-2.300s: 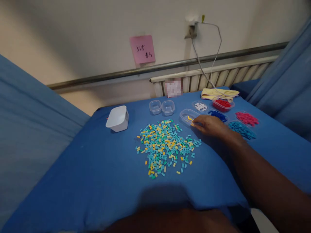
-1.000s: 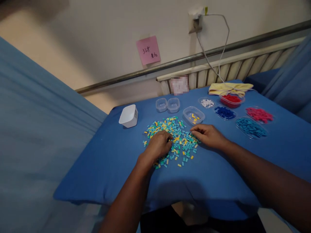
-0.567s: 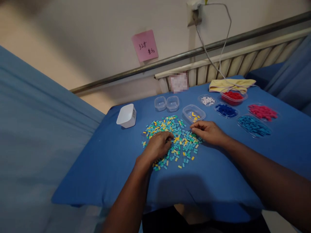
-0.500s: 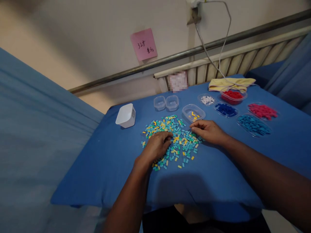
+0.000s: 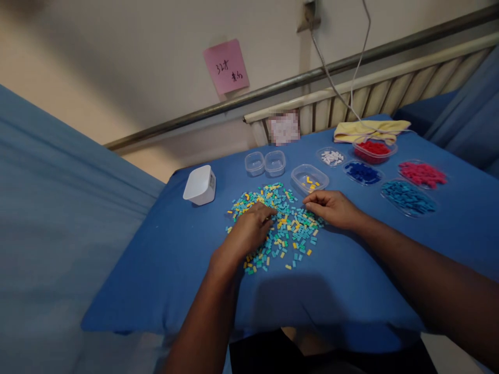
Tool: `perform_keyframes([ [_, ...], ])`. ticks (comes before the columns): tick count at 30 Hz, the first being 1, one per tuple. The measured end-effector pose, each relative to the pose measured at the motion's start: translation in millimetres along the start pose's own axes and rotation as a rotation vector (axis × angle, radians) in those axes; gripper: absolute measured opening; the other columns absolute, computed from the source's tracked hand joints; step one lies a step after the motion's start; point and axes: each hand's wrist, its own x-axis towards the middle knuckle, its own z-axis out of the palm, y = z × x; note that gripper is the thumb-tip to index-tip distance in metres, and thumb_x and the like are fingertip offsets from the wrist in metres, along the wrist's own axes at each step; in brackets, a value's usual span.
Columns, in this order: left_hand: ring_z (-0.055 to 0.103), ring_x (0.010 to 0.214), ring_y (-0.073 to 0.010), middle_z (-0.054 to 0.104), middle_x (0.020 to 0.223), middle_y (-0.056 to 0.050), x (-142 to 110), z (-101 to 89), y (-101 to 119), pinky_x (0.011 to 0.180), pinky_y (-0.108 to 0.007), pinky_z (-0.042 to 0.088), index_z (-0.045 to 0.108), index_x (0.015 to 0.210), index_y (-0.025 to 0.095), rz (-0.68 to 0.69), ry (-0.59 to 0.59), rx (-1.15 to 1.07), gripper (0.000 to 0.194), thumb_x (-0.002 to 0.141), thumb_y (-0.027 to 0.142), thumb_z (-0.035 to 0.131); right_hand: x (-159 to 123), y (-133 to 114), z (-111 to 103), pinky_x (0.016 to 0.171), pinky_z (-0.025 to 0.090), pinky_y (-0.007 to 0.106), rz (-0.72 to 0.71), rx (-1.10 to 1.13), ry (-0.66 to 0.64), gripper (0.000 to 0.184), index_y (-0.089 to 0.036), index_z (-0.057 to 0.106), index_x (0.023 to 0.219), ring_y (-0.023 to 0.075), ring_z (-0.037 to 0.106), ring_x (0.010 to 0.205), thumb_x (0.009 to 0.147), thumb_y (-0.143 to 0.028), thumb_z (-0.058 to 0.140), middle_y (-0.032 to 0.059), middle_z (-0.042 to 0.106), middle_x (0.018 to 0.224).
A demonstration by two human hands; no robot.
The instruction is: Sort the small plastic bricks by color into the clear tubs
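Observation:
Small turquoise, green and yellow plastic pieces, like tiny building bricks (image 5: 300, 244), lie in a loose pile on the blue-covered table. My left hand (image 5: 251, 228) rests low over the pile's left-middle part, fingers bent, with a gap between thumb and forefinger; no piece shows in it. At the pile's right edge is my right hand (image 5: 329, 208), thumb and fingertips drawn together. Whatever they may hold is too small to make out. Just behind it stands a clear plastic tub (image 5: 297, 182) with a few yellow pieces inside.
Two clear tubs (image 5: 275, 163) and a white box (image 5: 200, 187) stand behind the pile. At right are tubs of white (image 5: 331, 157), dark blue (image 5: 362, 173), red (image 5: 372, 149), pink (image 5: 423, 174) and teal pieces (image 5: 409, 197). A yellow cloth (image 5: 370, 130) lies by the radiator (image 5: 413, 85).
My left hand has shifted slightly up and left over the pile. My right hand stays almost where it was. The whole view has tilted a little.

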Motion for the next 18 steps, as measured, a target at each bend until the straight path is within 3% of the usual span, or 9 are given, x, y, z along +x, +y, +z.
perform_keyframes([
  [3, 0.068, 0.115, -0.0241, 0.073, 0.117, -0.009, 10, 3.5, 11, 0.103, -0.036, 0.054, 0.077, 0.124, 0.022, 0.054, -0.09, 0.05, 0.03, 0.102, 0.016, 0.057, 0, 0, 0, 0.065, 0.049, 0.03, -0.009, -0.014, -0.002, 0.029, -0.02, 0.083, 0.097, 0.0169, 0.065, 0.07, 0.09, -0.047, 0.074, 0.0036, 0.078, 0.083],
  [8, 0.069, 0.094, -0.0231, 0.071, 0.102, -0.008, 24, 10.8, 17, 0.085, -0.032, 0.053, 0.079, 0.102, 0.022, 0.05, -0.235, 0.138, 0.027, 0.096, 0.011, 0.055, 0, 1, 0, 0.065, 0.05, 0.031, -0.009, 0.013, 0.001, 0.029, -0.02, 0.083, 0.098, 0.0169, 0.065, 0.07, 0.089, -0.045, 0.074, 0.0033, 0.077, 0.082],
  [14, 0.069, 0.094, -0.0232, 0.075, 0.1, -0.008, 27, 11.5, 18, 0.083, -0.031, 0.05, 0.076, 0.091, 0.02, -0.008, -0.223, 0.125, 0.023, 0.092, 0.01, 0.055, 0, 0, 1, 0.064, 0.05, 0.031, -0.018, -0.002, 0.001, 0.028, -0.02, 0.083, 0.097, 0.0166, 0.063, 0.069, 0.09, -0.046, 0.073, 0.0033, 0.077, 0.081],
  [18, 0.068, 0.087, -0.0208, 0.076, 0.098, -0.006, 26, 9.6, 17, 0.076, -0.03, 0.048, 0.075, 0.095, 0.02, -0.045, -0.204, 0.074, 0.021, 0.091, 0.012, 0.056, 1, 1, 1, 0.064, 0.05, 0.031, -0.028, -0.009, -0.005, 0.028, -0.021, 0.082, 0.097, 0.0169, 0.063, 0.069, 0.09, -0.046, 0.073, 0.0035, 0.077, 0.082],
])
